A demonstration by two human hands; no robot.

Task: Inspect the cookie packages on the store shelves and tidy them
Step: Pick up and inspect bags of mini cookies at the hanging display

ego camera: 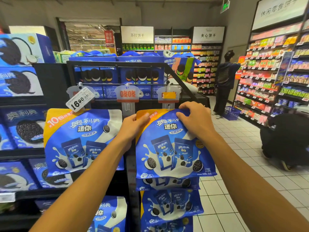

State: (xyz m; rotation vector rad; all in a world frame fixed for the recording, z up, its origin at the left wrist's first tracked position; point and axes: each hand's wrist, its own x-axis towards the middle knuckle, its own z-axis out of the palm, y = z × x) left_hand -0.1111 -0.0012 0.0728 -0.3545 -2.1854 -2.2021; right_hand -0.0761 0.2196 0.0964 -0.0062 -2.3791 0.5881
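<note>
A blue cookie bag (173, 153) with a yellow corner hangs at the right of a black display rack. My left hand (133, 126) pinches its upper left edge. My right hand (194, 119) grips its top right corner with curled fingers, just under a hanging clip strip (168, 97). A matching blue bag (80, 141) hangs to the left, untouched. More of the same bags (172, 203) hang below the held one, partly hidden by it.
Blue cookie boxes (21, 129) fill the shelves at left and the rack's top basket (117, 77). A price tag (80, 99) reads 16.90. On the tiled aisle at right one person stands at the shelves (224, 81) and another crouches (284, 141) near a blue basket (231, 113).
</note>
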